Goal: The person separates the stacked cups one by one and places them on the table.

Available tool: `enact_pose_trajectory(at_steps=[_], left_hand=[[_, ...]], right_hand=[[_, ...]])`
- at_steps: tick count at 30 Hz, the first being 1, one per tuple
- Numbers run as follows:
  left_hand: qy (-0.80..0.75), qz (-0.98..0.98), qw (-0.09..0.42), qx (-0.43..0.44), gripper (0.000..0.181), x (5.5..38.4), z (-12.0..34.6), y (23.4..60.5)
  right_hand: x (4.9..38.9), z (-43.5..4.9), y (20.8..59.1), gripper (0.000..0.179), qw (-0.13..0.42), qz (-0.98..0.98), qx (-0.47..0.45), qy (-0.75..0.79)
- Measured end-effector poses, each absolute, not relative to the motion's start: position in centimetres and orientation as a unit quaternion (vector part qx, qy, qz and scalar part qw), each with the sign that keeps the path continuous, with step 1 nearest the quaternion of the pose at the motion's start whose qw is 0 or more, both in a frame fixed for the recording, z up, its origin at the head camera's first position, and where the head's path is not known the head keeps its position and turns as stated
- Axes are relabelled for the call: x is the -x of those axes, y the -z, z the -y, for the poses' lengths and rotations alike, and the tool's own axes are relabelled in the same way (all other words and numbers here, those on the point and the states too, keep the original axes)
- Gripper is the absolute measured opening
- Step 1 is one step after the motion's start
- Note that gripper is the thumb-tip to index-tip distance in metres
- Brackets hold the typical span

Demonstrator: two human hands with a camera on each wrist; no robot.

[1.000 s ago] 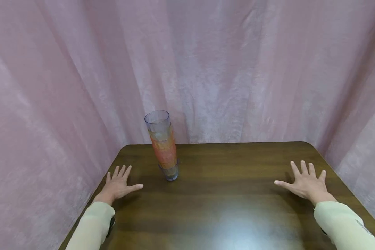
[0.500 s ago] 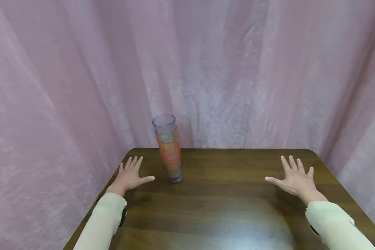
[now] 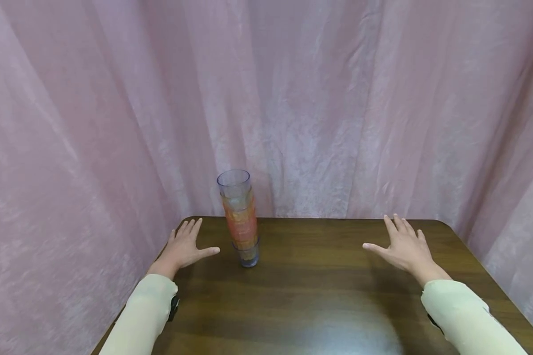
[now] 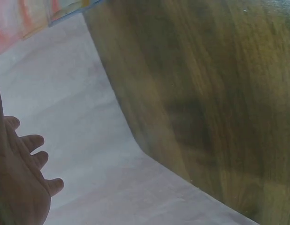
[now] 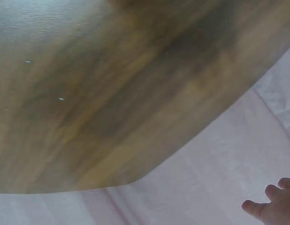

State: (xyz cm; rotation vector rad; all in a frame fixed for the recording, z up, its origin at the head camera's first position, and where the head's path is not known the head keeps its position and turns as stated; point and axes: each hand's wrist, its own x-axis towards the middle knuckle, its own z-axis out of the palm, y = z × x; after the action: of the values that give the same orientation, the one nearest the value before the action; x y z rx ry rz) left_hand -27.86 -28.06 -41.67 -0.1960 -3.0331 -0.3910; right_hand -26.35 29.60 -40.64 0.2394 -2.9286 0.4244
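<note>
A tall stack of nested clear plastic cups (image 3: 241, 217) stands upright toward the table's left back, tinted bluish at the top and base with yellow and red-orange between. My left hand (image 3: 182, 251) hovers just left of it, fingers spread and the thumb pointing at the stack, with a gap between them. My right hand (image 3: 404, 246) is held over the table's right side, fingers spread, holding nothing. In the left wrist view, part of the cup stack (image 4: 37, 16) shows at the top left, above my left hand (image 4: 20, 173). The right wrist view catches only some fingertips of my right hand (image 5: 274, 201).
The brown wooden table (image 3: 311, 276) has rounded back corners and a glossy glare near its front. Pink curtains (image 3: 311, 108) hang close behind it and along both sides.
My right hand has moved left, toward the middle of the table. My left hand has shifted slightly right in view, as has the cup stack with the head's turn. Both hands remain spread.
</note>
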Motion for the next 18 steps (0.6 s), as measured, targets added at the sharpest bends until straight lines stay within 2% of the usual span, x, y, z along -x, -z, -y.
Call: enact_pose_trajectory(at_steps=[6,18], left_hand=[[0.149,0.985,0.053,0.064,0.124,28.1,28.0,40.8],[0.197,0.976,0.051,0.072,0.121,28.9,27.0,40.1]], right_hand=[[26.7,-28.1,39.4,0.119,0.085,0.982,-0.088,-0.145],[27.9,-24.4,38.3,0.116,0.101,0.978,-0.106,-0.146]])
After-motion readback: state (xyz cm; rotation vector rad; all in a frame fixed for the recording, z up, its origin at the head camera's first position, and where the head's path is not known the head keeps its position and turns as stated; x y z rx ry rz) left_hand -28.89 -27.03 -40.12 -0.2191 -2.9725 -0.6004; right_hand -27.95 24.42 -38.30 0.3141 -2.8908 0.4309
